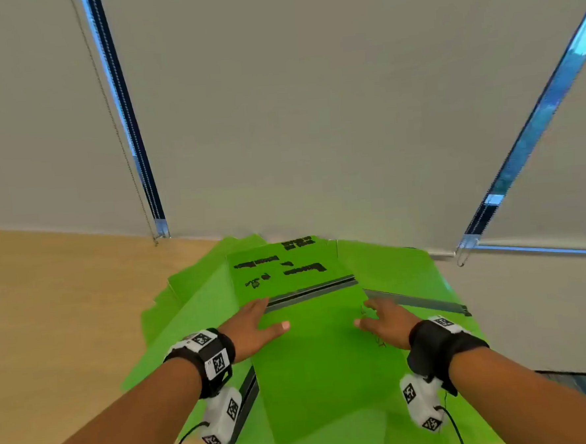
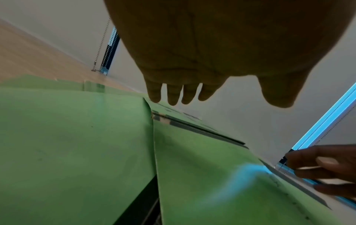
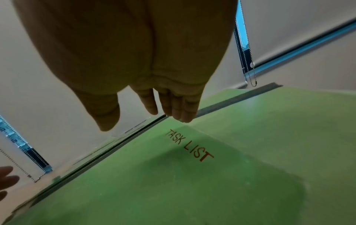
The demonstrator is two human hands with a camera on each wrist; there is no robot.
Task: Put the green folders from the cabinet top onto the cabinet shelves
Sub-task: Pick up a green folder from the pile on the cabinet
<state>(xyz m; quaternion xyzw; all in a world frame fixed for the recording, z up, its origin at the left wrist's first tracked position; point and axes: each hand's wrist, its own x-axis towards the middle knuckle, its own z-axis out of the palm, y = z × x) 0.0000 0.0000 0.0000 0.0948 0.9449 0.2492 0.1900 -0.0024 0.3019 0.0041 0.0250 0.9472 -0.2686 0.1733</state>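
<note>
Green card folders with grey metal rails lie heaped on the pale wooden cabinet top. Left hand and right hand, fingers straight and slightly spread, flank the topmost one; pickup looks imminent, needing a grip on both edges.

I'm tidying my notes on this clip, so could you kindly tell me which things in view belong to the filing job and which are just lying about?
Job:
- top green folder
- green folders beneath
- left hand
- right hand

Lying about:
- roller blinds
- blind chain
- wooden surface
</note>
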